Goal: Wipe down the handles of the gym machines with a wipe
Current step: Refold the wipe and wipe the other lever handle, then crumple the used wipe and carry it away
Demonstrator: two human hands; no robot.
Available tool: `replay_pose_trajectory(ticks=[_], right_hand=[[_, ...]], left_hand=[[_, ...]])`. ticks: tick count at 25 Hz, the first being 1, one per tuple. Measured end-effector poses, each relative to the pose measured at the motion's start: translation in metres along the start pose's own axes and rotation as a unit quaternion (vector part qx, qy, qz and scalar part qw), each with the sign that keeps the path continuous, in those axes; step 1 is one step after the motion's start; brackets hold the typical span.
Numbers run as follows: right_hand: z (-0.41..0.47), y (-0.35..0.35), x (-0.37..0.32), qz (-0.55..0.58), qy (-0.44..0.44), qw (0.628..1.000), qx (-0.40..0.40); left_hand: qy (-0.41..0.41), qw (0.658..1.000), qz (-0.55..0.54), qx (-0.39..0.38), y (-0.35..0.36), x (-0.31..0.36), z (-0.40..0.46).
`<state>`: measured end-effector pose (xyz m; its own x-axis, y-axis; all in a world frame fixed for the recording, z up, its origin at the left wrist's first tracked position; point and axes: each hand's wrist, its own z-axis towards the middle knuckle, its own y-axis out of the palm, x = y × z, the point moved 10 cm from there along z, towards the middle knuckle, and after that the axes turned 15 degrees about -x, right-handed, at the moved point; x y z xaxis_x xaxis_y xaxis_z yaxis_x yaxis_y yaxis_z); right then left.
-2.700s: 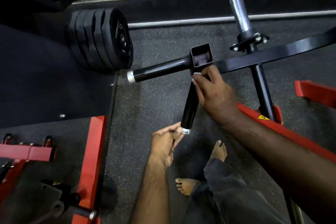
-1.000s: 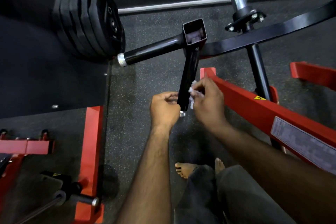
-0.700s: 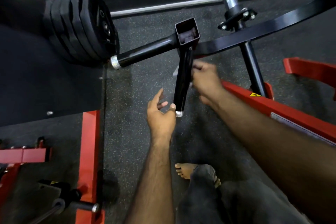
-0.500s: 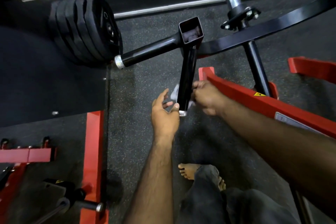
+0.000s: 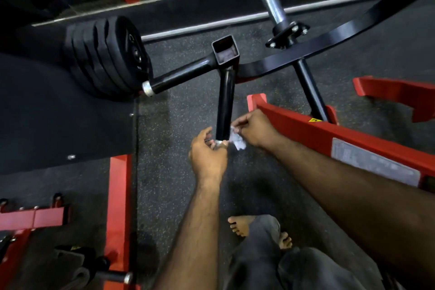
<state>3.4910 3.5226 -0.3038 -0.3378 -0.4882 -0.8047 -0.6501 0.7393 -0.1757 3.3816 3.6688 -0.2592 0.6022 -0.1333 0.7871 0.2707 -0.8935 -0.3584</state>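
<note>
left hand [image 5: 208, 155]: we curl our fingers in at the silver cap of the lower handle [image 5: 225, 106], no longer spread | right hand [image 5: 253, 129]: drops from mid-bar to the near end | wipe [image 5: 237, 140]: now shows white right of the bar, pinched

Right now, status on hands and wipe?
Right hand pinching wipe against vertical handle. Left hand steadying handle's lower end. Nothing in the way.
</note>
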Motion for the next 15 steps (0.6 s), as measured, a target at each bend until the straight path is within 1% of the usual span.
replay_pose_trajectory(ticks=[1, 2, 4, 5, 7, 9, 13, 15], right_hand=[[-0.01, -0.006, -0.003, -0.021, 0.003, 1.0, -0.004], [-0.025, -0.014, -0.01, -0.009, -0.004, 1.0, 0.002], [-0.063, -0.033, -0.033, 0.051, -0.047, 0.997, 0.041], [-0.087, -0.047, -0.052, 0.08, -0.077, 0.991, 0.073], [-0.142, -0.077, -0.094, 0.142, -0.142, 0.97, 0.135], [-0.198, -0.111, -0.137, 0.201, -0.198, 0.942, 0.184], [-0.311, -0.18, -0.221, 0.204, -0.29, 0.886, 0.298], [-0.356, -0.204, -0.256, 0.194, -0.316, 0.867, 0.332]], left_hand=[[-0.002, 1.0, -0.007, 0.002, 0.002, 0.002, -0.01], [-0.004, 1.0, -0.022, 0.004, 0.005, 0.009, -0.021], [-0.002, 0.997, -0.077, -0.011, 0.016, 0.03, -0.042], [0.013, 0.992, -0.123, -0.035, 0.026, 0.05, -0.052], [0.067, 0.969, -0.218, -0.1, 0.04, 0.109, -0.076], [0.133, 0.944, -0.26, -0.155, 0.048, 0.182, -0.102], [0.235, 0.911, -0.256, -0.223, 0.057, 0.318, -0.172], [0.282, 0.898, -0.247, -0.231, 0.059, 0.369, -0.202]])
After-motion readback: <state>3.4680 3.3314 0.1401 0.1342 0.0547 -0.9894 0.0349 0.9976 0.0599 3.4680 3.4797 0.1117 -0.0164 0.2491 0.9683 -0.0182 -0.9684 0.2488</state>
